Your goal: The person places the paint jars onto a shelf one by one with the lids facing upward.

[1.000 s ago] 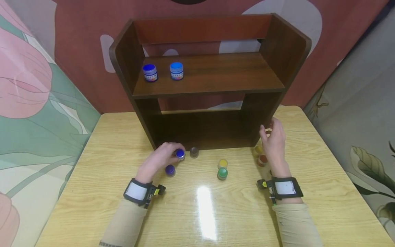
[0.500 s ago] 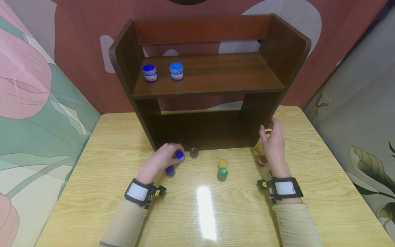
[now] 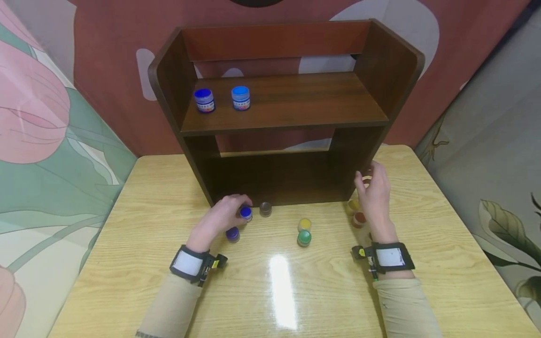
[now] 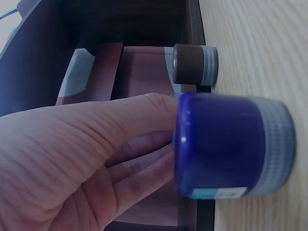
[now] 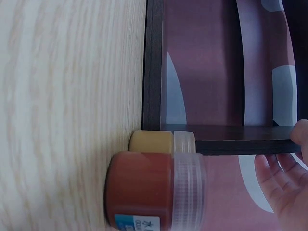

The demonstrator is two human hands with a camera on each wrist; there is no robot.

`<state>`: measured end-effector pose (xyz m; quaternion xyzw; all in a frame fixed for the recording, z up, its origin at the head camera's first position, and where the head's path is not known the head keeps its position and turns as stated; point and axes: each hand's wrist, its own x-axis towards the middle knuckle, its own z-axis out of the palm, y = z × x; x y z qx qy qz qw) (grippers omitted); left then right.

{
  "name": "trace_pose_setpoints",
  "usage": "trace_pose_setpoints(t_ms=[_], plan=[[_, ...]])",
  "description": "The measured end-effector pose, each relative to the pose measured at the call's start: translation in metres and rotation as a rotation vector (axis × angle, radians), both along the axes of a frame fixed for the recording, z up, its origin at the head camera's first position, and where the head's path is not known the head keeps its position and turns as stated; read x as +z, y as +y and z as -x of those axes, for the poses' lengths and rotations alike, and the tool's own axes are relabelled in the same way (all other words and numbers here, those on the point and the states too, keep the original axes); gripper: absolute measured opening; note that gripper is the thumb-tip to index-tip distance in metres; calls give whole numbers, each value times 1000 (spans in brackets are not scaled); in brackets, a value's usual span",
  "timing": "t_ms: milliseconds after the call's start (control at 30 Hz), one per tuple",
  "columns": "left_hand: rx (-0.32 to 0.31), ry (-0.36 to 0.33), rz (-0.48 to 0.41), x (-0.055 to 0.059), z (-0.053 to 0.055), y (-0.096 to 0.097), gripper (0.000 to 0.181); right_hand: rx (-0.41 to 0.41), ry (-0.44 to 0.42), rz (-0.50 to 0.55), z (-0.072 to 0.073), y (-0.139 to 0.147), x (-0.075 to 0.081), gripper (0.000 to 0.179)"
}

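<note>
L hand (image 3: pixel 220 217) pinches blue jar (image 3: pixel 246 213), fingers curled; R hand (image 3: pixel 375 195) part-curled, gripping shelf side panel (image 3: pixel 359 145) w/ thumb & fingers.

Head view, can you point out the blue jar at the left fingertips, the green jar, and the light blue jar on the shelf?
Blue jar (image 3: pixel 246 213): head view, on its round top.
Green jar (image 3: pixel 304 237): head view, on its round top.
Light blue jar (image 3: pixel 241 98): head view, on its side.
</note>
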<state>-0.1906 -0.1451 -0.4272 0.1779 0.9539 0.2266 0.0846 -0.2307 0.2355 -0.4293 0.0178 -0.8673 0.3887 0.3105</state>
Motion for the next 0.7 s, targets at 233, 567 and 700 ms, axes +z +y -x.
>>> trace_pose_setpoints(t_ms=[233,567,700], plan=[[-11,37,6,2,-1,0,27,3,7,1,1,0,-1,32],[-9,23,30,-2,1,2,26,2,9,-4,1,0,-1,32],[-10,19,36,-3,2,2,26,0,10,-8,1,0,0,32]])
